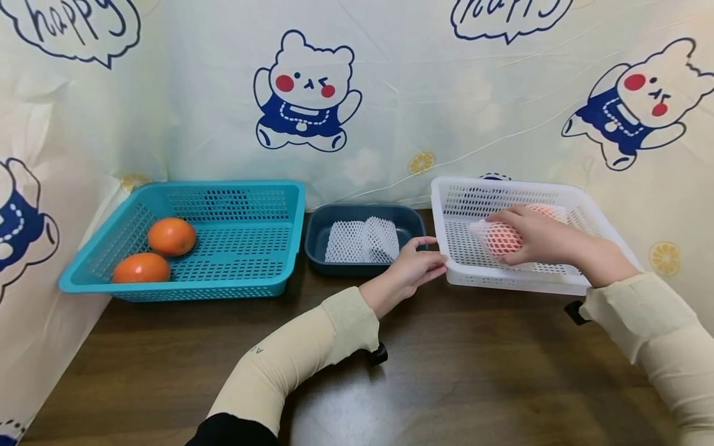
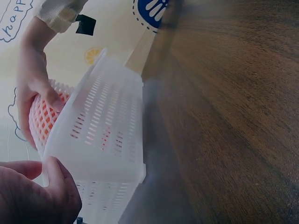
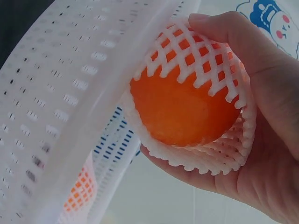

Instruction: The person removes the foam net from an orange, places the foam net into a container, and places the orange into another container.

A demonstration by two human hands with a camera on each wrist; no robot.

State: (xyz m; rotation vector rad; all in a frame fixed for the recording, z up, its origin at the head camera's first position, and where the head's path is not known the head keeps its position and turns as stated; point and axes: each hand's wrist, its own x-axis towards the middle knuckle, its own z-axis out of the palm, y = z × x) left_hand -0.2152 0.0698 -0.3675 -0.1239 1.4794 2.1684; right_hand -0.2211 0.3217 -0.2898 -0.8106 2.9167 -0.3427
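Note:
My right hand (image 1: pixel 538 235) grips an orange (image 3: pixel 187 107) in a white foam net sleeve (image 3: pixel 201 60), above the white basket (image 1: pixel 515 282). The right wrist view shows bare peel through the sleeve's open end, with thumb and fingers wrapped around the net. Another netted orange (image 3: pixel 80 189) lies in the basket, partly hidden behind the right hand in the head view. My left hand (image 1: pixel 409 269) rests against the basket's near left corner, fingers extended. Seen from the left wrist, its thumb (image 2: pixel 58 179) lies at the basket's rim.
Between the baskets, a dark blue tray (image 1: pixel 357 269) holds white foam net sleeves (image 1: pixel 346 241). To the left, a teal basket (image 1: pixel 245 248) contains two bare oranges (image 1: pixel 171 236). A printed cloth (image 1: pixel 390 111) hangs behind the wooden table (image 1: pixel 357 384).

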